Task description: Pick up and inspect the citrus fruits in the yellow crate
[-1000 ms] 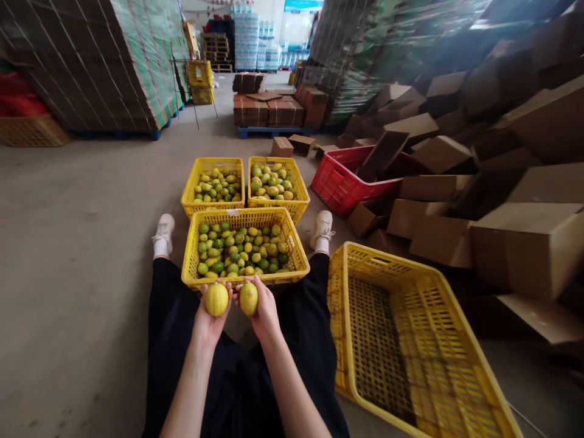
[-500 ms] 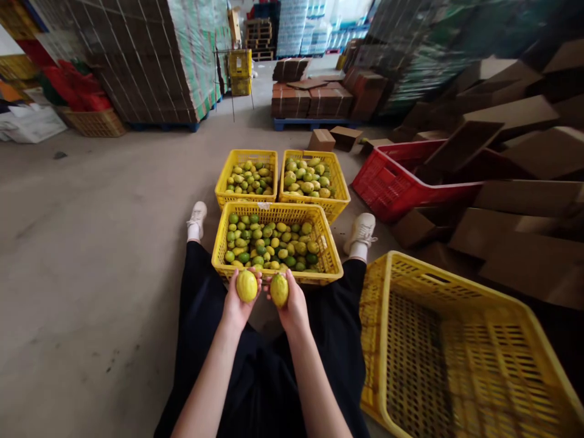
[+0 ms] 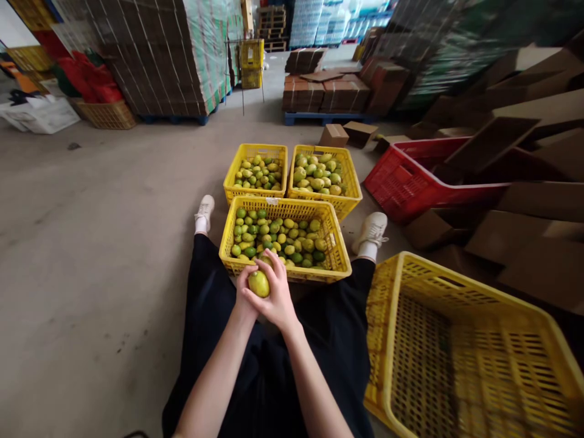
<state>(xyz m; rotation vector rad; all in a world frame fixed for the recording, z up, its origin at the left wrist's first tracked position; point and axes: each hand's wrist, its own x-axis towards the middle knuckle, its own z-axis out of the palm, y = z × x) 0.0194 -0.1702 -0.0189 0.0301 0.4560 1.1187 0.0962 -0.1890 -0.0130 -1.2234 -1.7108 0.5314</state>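
Just in front of the near crate's front rim, my two hands are together around a yellow-green lemon (image 3: 259, 284). My left hand (image 3: 245, 298) is closed under and beside the fruit, its fingers partly hidden. From the other side my right hand (image 3: 279, 299) curls over it, thumb below and fingers above. A bit of yellowish fruit shows behind the right fingers, but whether they hold it I cannot tell. Beyond the hands stands the near yellow crate (image 3: 340, 267), holding many green and yellow lemons (image 3: 274, 234).
Behind it stand two more yellow fruit crates, a left one (image 3: 230, 176) and a right one (image 3: 356, 182). A large yellow crate (image 3: 396, 340) is beside my right leg. Farther right lie a red crate (image 3: 396, 188) and cardboard boxes (image 3: 538, 243). Bundled cardboard (image 3: 344, 96) sits on a blue pallet.
My hands, apart before with one lemon in each, have come together. The right hand has moved left over the left one, and only one lemon now shows plainly. The view has shifted slightly left.
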